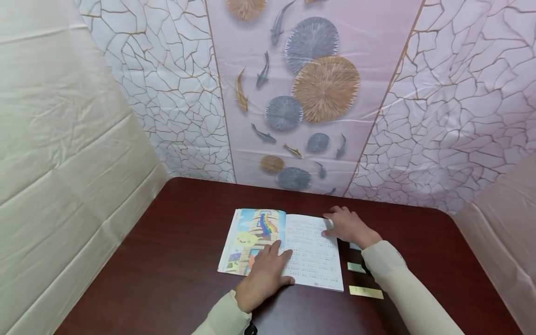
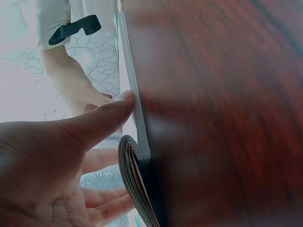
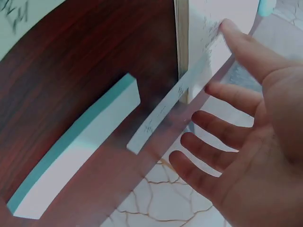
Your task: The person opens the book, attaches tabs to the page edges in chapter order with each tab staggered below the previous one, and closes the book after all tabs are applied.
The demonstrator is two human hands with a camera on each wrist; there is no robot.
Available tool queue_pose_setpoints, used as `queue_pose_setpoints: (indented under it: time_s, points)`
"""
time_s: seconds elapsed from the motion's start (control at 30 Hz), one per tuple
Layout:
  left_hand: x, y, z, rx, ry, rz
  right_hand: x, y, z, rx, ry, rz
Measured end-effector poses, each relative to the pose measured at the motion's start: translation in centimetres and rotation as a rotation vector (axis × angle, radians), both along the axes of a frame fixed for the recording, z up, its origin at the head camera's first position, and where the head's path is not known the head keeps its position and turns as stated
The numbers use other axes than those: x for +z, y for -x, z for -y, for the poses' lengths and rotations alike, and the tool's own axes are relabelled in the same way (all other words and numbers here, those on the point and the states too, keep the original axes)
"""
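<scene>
An open book lies on the table, with a colourful picture on its left page and printed text on its right. My left hand rests on it by the lower spine; in the left wrist view the thumb lies against the lower page edge. Over the right page's upper outer corner is my right hand, its fingers spread. Its thumb touches the page in the right wrist view. A pale strip with writing sticks out past the book's edge beside those fingers.
Right of the book lie a yellow sticky-note pad with marks on it, a green pad and a blue one, the last two partly hidden by my right arm. Patterned cloth hangs behind the dark table.
</scene>
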State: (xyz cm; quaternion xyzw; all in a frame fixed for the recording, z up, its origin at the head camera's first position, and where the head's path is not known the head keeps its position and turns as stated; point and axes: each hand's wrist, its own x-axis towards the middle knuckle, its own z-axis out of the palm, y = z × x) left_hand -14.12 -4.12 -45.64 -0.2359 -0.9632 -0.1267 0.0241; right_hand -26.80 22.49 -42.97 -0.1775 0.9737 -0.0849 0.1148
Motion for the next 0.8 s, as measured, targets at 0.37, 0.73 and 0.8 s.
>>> queue_pose_setpoints:
  time_s: [0.37,0.73,0.8]
  points:
    - [0.1,-0.1,-0.7,-0.003,0.034,0.004,0.1,-1.6,0.4,0.091,-0.005,-0.195]
    - [0.9,2.0,0.7,0.05,-0.204,0.191,3.5,-0.6,0.2,0.179,0.854,0.737]
    - [1.0,2.3,1.5,0.064,-0.364,0.281,3.1,-1.2,1.2,0.26,0.939,0.796]
